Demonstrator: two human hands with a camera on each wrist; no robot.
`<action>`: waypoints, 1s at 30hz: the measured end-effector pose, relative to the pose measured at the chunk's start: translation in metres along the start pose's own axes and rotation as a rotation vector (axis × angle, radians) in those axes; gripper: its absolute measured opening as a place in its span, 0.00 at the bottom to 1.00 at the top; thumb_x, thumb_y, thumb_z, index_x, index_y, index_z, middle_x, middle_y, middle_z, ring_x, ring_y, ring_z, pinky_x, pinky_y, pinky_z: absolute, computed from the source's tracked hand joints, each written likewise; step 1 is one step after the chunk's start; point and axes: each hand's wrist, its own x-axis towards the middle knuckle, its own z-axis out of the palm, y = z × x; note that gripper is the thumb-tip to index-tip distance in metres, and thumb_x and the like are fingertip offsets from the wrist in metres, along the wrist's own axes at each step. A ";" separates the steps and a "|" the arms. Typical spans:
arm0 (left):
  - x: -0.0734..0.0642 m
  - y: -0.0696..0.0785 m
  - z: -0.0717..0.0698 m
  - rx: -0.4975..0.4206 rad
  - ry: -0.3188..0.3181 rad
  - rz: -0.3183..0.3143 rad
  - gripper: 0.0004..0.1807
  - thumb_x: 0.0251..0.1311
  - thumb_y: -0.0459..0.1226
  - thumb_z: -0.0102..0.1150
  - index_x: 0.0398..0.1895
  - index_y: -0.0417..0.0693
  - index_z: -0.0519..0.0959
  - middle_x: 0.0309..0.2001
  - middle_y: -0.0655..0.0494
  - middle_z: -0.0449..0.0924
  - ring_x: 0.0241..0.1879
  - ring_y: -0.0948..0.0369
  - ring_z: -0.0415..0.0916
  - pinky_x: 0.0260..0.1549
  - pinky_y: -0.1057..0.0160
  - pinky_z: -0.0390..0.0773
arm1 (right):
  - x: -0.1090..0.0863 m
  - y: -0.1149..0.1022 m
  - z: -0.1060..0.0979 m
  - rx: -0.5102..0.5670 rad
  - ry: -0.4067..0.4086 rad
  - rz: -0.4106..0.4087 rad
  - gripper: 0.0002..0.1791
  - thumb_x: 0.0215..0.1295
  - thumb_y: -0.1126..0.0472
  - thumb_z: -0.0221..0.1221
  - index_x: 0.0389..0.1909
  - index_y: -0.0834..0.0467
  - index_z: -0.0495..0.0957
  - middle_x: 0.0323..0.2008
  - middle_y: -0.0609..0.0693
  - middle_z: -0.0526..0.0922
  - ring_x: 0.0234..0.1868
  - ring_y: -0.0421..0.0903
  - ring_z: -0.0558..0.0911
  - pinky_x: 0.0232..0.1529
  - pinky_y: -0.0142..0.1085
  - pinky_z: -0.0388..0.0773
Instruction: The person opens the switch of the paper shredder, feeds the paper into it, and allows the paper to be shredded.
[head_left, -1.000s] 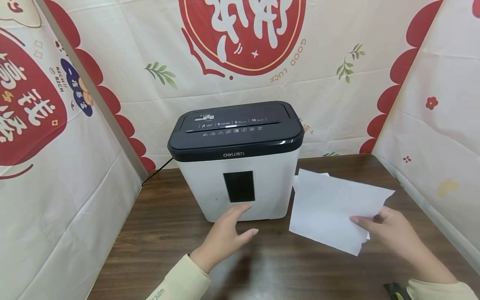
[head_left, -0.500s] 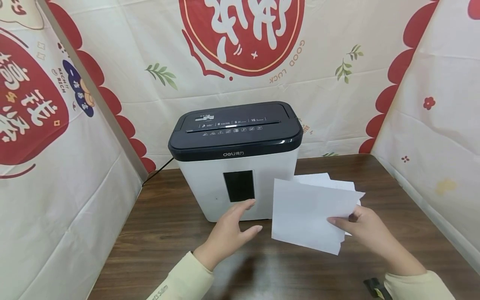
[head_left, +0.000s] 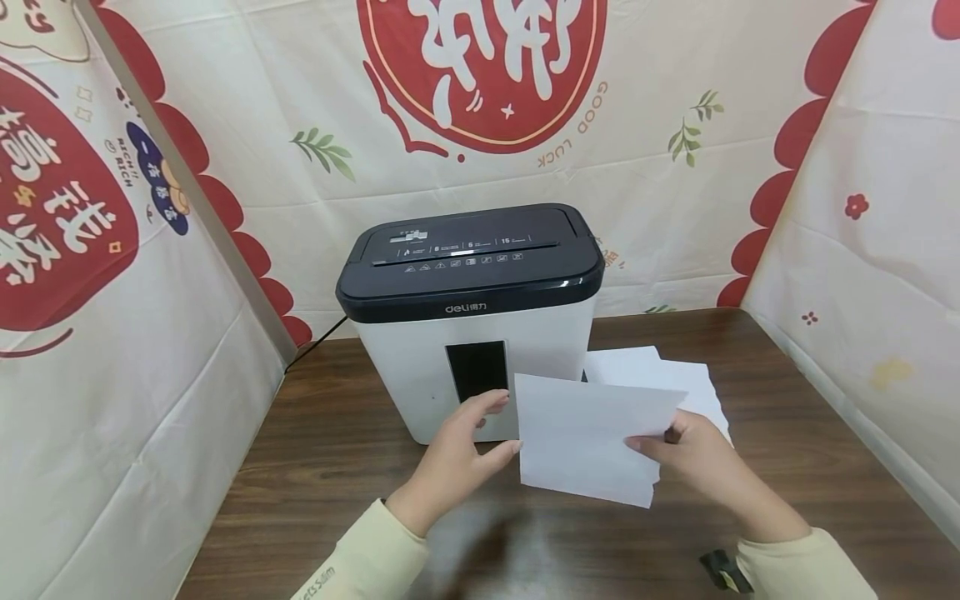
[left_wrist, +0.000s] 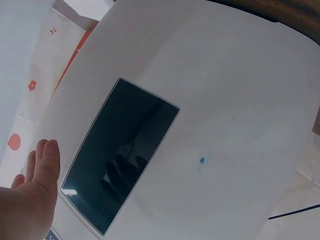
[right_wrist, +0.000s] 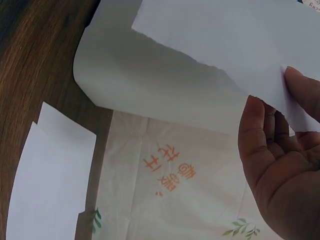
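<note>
My right hand (head_left: 705, 458) pinches a white sheet of paper (head_left: 585, 437) by its right edge, thumb on the near face. In the right wrist view the sheet's edge (right_wrist: 215, 67) is ragged and torn. The sheet is held up in front of the lower right part of a paper shredder (head_left: 397, 358), which has a white body, a dark window and a black lid with a feed slot. My left hand (head_left: 450, 458) holds its thumb and fingers apart, with the fingertips right at the sheet's left edge. In the left wrist view its fingers (left_wrist: 47, 167) stand beside the shredder's window (left_wrist: 125, 145).
More torn white paper (head_left: 690, 383) lies on the wooden table (head_left: 322, 467) to the right of the shredder. A small black object (head_left: 726, 571) lies by my right sleeve. A black cord (head_left: 315, 343) runs out at the shredder's left. Printed cloth (head_left: 247, 150) encloses the back and sides.
My right hand has carried the sheet leftward, off the paper lying on the table and in front of the shredder. The left hand has barely shifted.
</note>
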 end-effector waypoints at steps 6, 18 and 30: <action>0.002 0.001 -0.002 -0.047 0.027 0.012 0.27 0.59 0.37 0.66 0.62 0.48 0.71 0.57 0.58 0.74 0.57 0.62 0.72 0.56 0.56 0.74 | 0.006 -0.005 0.007 -0.011 -0.036 -0.012 0.19 0.59 0.66 0.65 0.51 0.65 0.78 0.46 0.61 0.83 0.41 0.50 0.83 0.35 0.33 0.80; 0.002 0.004 -0.008 -0.045 0.088 0.037 0.10 0.61 0.34 0.63 0.45 0.49 0.80 0.45 0.60 0.80 0.47 0.62 0.77 0.52 0.57 0.76 | 0.015 -0.010 0.018 0.008 -0.098 -0.010 0.20 0.60 0.65 0.64 0.54 0.64 0.77 0.48 0.61 0.82 0.44 0.52 0.83 0.38 0.39 0.80; 0.001 0.002 -0.011 -0.022 0.137 0.059 0.02 0.62 0.30 0.60 0.34 0.43 0.81 0.32 0.54 0.82 0.31 0.63 0.79 0.34 0.67 0.81 | 0.018 -0.020 0.026 -0.015 -0.117 0.012 0.22 0.59 0.65 0.65 0.54 0.66 0.76 0.48 0.62 0.82 0.44 0.52 0.83 0.40 0.42 0.81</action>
